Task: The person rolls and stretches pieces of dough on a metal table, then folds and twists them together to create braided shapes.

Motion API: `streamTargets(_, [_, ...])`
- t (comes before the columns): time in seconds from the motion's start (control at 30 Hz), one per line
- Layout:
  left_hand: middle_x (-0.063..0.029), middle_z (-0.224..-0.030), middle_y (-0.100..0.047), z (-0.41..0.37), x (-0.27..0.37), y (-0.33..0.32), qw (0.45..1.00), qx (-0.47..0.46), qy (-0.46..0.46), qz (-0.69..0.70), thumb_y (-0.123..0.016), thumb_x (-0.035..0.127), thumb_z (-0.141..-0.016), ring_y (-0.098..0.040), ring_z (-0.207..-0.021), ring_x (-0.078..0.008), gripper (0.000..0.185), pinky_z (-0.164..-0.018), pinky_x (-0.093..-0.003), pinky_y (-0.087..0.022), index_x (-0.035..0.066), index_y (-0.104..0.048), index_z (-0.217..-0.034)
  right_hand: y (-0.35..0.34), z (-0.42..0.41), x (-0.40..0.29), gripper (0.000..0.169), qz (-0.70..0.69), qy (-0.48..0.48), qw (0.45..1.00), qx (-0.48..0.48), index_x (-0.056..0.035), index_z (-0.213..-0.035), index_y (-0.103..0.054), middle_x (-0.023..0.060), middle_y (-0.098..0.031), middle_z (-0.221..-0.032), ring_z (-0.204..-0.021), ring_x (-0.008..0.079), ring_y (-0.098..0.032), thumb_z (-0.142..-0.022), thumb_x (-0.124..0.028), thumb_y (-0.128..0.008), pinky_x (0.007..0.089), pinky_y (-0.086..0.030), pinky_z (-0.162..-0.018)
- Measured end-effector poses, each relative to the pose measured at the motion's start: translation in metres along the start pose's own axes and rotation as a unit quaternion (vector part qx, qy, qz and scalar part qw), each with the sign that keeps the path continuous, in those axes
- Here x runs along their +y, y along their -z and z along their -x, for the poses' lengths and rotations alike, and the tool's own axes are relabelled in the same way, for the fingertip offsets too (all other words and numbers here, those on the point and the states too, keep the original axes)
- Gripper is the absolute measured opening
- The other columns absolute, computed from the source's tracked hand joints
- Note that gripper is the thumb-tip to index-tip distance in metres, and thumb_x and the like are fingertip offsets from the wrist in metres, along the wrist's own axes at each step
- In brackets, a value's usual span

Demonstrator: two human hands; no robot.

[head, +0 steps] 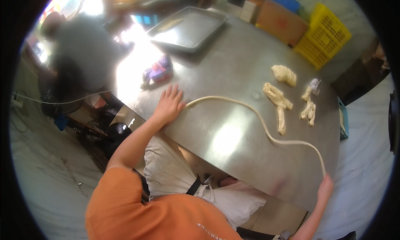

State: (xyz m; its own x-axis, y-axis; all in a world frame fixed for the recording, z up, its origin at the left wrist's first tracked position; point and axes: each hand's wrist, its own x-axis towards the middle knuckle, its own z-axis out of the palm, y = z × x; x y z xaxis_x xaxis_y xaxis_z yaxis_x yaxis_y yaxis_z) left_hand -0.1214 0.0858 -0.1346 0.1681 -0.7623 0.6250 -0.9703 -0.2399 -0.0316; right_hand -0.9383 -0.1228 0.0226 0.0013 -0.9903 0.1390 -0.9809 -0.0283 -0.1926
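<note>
A long, thin rope of dough [256, 110] curves across the stainless steel table [200, 124], with fine twist lines along part of it. My left hand [170, 104] lies palm down at its left end, fingers slightly spread. At the table's right side my right hand [325, 187] is closed around the other end, slightly blurred. Beyond the rope lie a ridged dough lump [283, 75], a folded dough piece [276, 95], a short dough strip [281, 120] and a knobbly dough piece [308, 110]. A small whitish object [315, 85] touches the last one.
A large metal tray [190, 27] sits at the far side, near a small container with colourful contents [161, 69]. A yellow plastic crate [325, 35] and a cardboard box [281, 21] stand along the far right edge. Another person [84, 49] is at the upper left.
</note>
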Motion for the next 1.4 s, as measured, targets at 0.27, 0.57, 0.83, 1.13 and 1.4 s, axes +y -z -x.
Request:
streamTargets(0.27, [-0.0120,-0.087,-0.071,-0.020,-0.038,-0.011,0.995,-0.005,0.068,0.075,-0.070,0.017,-0.095,-0.069,-0.079,-0.0358,0.010,-0.074,-0.0504,-0.057,0.009,-0.071,-0.090,0.017,0.035,-0.065,0.022,-0.048,0.041,0.995,-0.083,-0.0012,-0.102,-0.073,0.0157,-0.067,-0.073,-0.062,0.0241,-0.062,-0.107,-0.020,-0.063,0.0449,-0.051,-0.062])
streamTargets(0.57, [-0.0124,-0.135,-0.077,-0.050,-0.007,0.005,0.972,-0.166,0.139,0.087,-0.072,0.025,-0.103,-0.074,-0.121,-0.0340,0.042,-0.106,-0.0447,-0.057,0.005,-0.067,-0.139,0.034,-0.005,-0.124,0.021,-0.104,0.100,0.986,0.078,-0.0028,-0.086,-0.063,0.0174,-0.059,-0.066,-0.056,0.0272,-0.061,-0.103,-0.015,-0.061,0.0433,-0.049,-0.057])
streamTargets(0.83, [-0.0190,-0.129,-0.075,0.092,0.035,0.096,0.975,-0.170,-0.144,0.024,-0.064,0.020,-0.099,-0.072,-0.126,-0.0341,0.037,-0.106,-0.0434,-0.056,-0.001,-0.069,-0.129,0.053,0.080,-0.122,0.022,0.160,0.223,0.947,-0.165,-0.0040,-0.106,-0.082,0.0215,-0.079,-0.099,-0.090,0.0404,-0.076,-0.098,-0.023,-0.075,0.0524,-0.059,-0.083])
streamTargets(1.13, [-0.0032,-0.087,-0.077,0.091,-0.191,0.095,0.988,-0.096,0.114,-0.028,-0.080,0.026,-0.091,-0.071,-0.092,-0.0286,0.008,-0.082,-0.0444,-0.058,0.018,-0.081,-0.089,0.016,-0.127,0.204,0.028,-0.219,-0.116,0.963,0.106,-0.0049,-0.121,-0.075,0.0099,-0.073,-0.101,-0.080,0.0182,-0.064,-0.112,-0.024,-0.057,0.0358,-0.052,-0.067])
streamTargets(1.4, [-0.0013,-0.088,-0.075,0.051,-0.078,0.135,0.973,-0.126,-0.140,0.131,-0.079,0.017,-0.085,-0.069,-0.090,-0.0223,0.006,-0.081,-0.0372,-0.058,0.015,-0.081,-0.091,0.111,-0.221,0.086,0.045,0.183,0.003,0.967,0.177,-0.0035,-0.146,-0.067,0.0202,-0.072,-0.142,-0.131,0.0435,-0.066,-0.116,-0.033,-0.051,0.0485,-0.054,-0.109])
